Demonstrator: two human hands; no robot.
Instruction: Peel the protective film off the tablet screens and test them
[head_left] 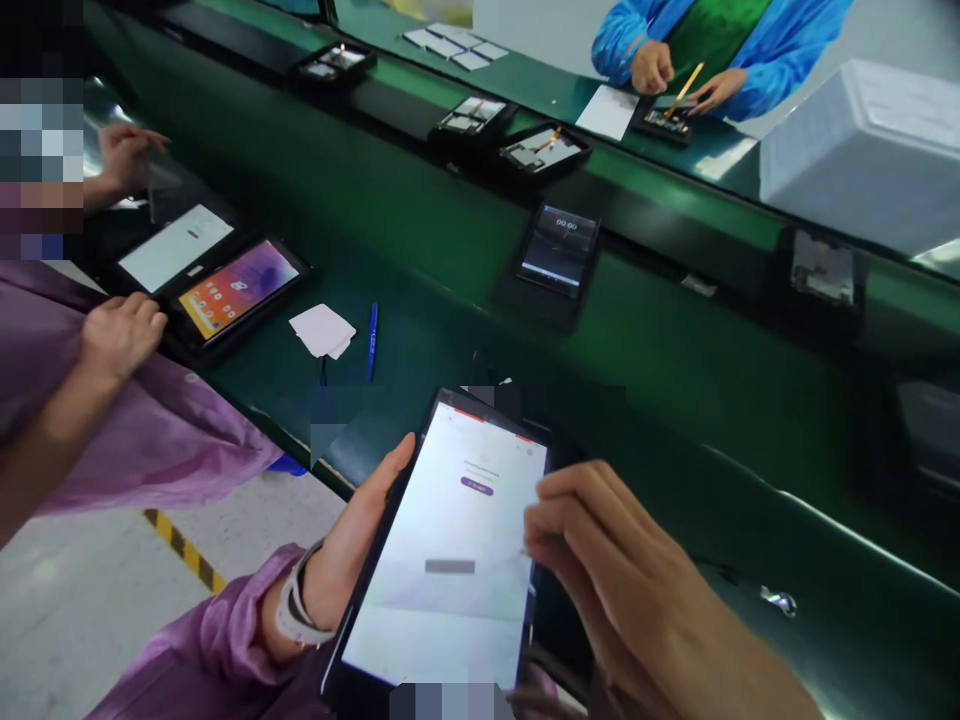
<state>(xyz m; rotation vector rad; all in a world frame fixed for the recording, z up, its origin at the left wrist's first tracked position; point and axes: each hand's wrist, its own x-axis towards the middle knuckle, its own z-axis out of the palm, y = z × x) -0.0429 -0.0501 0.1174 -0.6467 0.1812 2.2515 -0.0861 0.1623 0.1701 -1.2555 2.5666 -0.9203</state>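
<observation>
My left hand (352, 545) holds a black-framed tablet (435, 600) from its left side, thumb along the edge. Its screen is lit white, with a small purple button near the top and a grey bar lower down. At the tablet's right edge is my right hand (622, 560), its fingers curled together with the tips over the screen's border. Anything between those fingertips is hidden. Beyond the tablet, a blue pen (373, 342) and a few white paper pieces (324, 328) lie on the green bench (420, 290).
A co-worker's hand (124, 335) rests beside two lit tablets (240, 288) at left. Another tablet (559, 250) showing 00:00 lies on the green belt. Several opened devices (544, 150) line the far side, where a person in blue (720, 50) works beside a white box (862, 150).
</observation>
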